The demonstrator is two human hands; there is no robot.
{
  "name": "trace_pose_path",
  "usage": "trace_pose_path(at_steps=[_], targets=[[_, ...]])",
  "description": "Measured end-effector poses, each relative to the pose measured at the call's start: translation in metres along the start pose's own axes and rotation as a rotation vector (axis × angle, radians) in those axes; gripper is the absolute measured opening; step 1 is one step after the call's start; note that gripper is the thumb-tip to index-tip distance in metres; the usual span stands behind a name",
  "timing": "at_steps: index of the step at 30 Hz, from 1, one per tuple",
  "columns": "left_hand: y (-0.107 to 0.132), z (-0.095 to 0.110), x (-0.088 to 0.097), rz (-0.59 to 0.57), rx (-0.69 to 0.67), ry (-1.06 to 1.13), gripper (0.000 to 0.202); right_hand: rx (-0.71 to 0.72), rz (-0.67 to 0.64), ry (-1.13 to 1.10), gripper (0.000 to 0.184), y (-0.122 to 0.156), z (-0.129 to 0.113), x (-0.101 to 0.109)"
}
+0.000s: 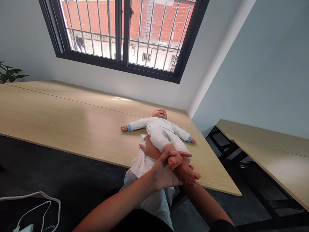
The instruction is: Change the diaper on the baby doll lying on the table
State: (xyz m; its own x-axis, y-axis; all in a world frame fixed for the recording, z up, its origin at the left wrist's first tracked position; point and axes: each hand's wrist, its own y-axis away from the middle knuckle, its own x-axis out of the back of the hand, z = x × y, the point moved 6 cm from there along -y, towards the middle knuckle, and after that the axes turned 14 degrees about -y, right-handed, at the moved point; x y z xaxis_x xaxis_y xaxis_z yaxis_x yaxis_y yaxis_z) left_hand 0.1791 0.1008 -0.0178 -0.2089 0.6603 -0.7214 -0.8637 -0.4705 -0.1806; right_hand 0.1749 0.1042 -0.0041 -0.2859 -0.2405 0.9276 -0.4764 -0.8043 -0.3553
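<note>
A baby doll (159,129) in a white outfit with blue cuffs lies on its back on the table, arms spread and head toward the window. My left hand (166,169) is closed around its ankles, holding the bare feet together and raised toward me. Under the raised legs my right hand (151,149) reaches across to the doll's hip. Its fingers are partly hidden and grip the edge of a white, ruffled diaper (140,162). That diaper lies beneath the doll's bottom and hangs over the table's near edge.
The doll rests near the right end of a long light-wood table (60,112). A second table (272,154) stands to the right across a gap. Behind is a barred window (125,66). White cables (45,195) lie low at left; a plant (11,74) stands far left.
</note>
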Motion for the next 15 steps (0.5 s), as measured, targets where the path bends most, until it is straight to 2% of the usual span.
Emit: trace_pose_path(at_steps=[2, 6, 8, 11, 12, 13, 14, 15], targets=[[0.0, 0.001, 0.0, 0.016, -0.009, 0.003, 0.04, -0.188, 0.086, -0.414, 0.058, 0.002, 0.001, -0.001], [0.0, 0.002, -0.001, 0.026, -0.007, 0.01, 0.039, -0.384, 0.196, -0.738, 0.071, 0.006, 0.003, -0.006], [0.0, 0.001, -0.002, 0.031, 0.001, 0.013, 0.04, -0.473, 0.346, -1.182, 0.076, 0.008, 0.01, -0.011], [0.0, 0.0, -0.001, 0.036, 0.009, 0.019, 0.04, -0.59, 0.68, -2.085, 0.061, 0.011, 0.017, -0.025], [-0.001, 0.0, -0.002, 0.035, 0.008, 0.022, 0.04, -0.575, 0.784, -2.45, 0.052, 0.01, 0.015, -0.031], [-0.001, 0.0, -0.002, 0.033, 0.007, 0.026, 0.039, -0.494, 0.875, -2.877, 0.043, 0.008, 0.011, -0.035], [-0.001, 0.0, -0.002, 0.03, 0.008, 0.03, 0.039, -0.348, 0.904, -3.402, 0.034, 0.004, 0.005, -0.036], [-0.001, 0.0, -0.003, 0.028, 0.012, 0.032, 0.039, -0.099, 0.821, -3.984, 0.029, 0.001, -0.002, -0.033]])
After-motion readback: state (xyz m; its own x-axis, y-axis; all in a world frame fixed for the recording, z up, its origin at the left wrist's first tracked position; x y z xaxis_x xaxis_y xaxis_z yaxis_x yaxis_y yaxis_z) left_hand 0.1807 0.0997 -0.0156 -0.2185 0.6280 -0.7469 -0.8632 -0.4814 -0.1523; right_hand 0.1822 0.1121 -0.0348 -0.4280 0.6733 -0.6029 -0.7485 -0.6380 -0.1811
